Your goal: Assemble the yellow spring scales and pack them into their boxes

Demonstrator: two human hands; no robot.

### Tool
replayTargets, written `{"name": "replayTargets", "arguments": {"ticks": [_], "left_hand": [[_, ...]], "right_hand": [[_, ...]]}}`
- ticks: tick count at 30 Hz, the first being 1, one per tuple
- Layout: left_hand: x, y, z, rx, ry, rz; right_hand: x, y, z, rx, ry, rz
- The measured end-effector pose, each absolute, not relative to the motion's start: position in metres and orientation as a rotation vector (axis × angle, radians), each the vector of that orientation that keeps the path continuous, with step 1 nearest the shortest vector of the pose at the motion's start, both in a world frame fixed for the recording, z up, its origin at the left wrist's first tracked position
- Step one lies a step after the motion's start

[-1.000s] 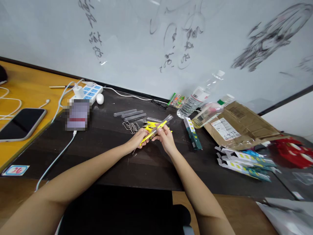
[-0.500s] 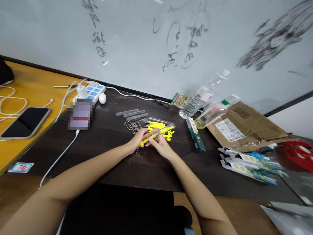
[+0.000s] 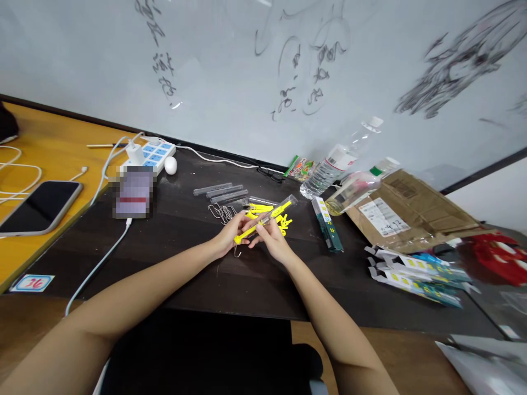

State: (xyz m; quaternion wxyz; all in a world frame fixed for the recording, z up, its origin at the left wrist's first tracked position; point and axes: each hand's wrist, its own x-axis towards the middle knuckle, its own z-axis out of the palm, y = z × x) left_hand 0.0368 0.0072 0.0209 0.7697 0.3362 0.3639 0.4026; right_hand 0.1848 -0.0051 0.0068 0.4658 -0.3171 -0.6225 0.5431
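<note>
A: Where does the held object lie?
B: At the centre of the frame. A clear tube [image 3: 267, 219] with a yellow rod [image 3: 246, 235] along its line slants from lower left to upper right.

A: How do the hands stand?
B: The left hand [image 3: 233, 235] is closed around the yellow lower portion; the right hand [image 3: 275, 240] grips the tube near its middle, thumb on top. The two are near each other.

A: What differs from half a second ago?
B: The tube's upper-right end now points higher, and more of its clear far part shows beyond the right hand. A thin metal hook [image 3: 237, 252], just below the left fingers, is now easier to make out. It appears to hang from the rod's lower end, though the fingers obscure the join.

A: And the surroundings?
B: Unchanged in arrangement. Yellow parts [image 3: 285, 223] lie just beyond the right hand; bent wire pieces [image 3: 222, 213] and three clear empty tubes [image 3: 224, 192] lie above and left of the hands. The upright-lettered teal box [image 3: 328, 225] rests right of centre, and opened cartons [image 3: 415, 277] lie at lower right.
</note>
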Motion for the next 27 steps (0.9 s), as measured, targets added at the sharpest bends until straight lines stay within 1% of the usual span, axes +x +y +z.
{"name": "replayTargets", "arguments": {"ticks": [5,8,12,18,24,27], "left_hand": [[0.036,0.008,0.020,0.664,0.696,0.928],[0.036,0.007,0.022,0.688,0.663,0.958],[0.036,0.006,0.022,0.752,0.677,0.949],[0.039,0.011,0.005,1.092,0.739,0.891],[0.035,0.014,0.004,1.342,0.659,1.190],[0.030,0.011,0.010,1.515,0.733,1.270]], "right_hand": [[0.182,-0.004,0.002,-0.787,-1.517,1.332],[0.185,-0.002,0.008,-0.773,-1.461,1.343],[0.195,0.002,0.019,-0.760,-1.396,1.274],[0.204,0.006,0.028,-0.778,-1.328,1.173],[0.208,0.006,0.033,-0.816,-1.303,1.135],[0.210,0.007,0.035,-0.814,-1.273,1.134]]}}
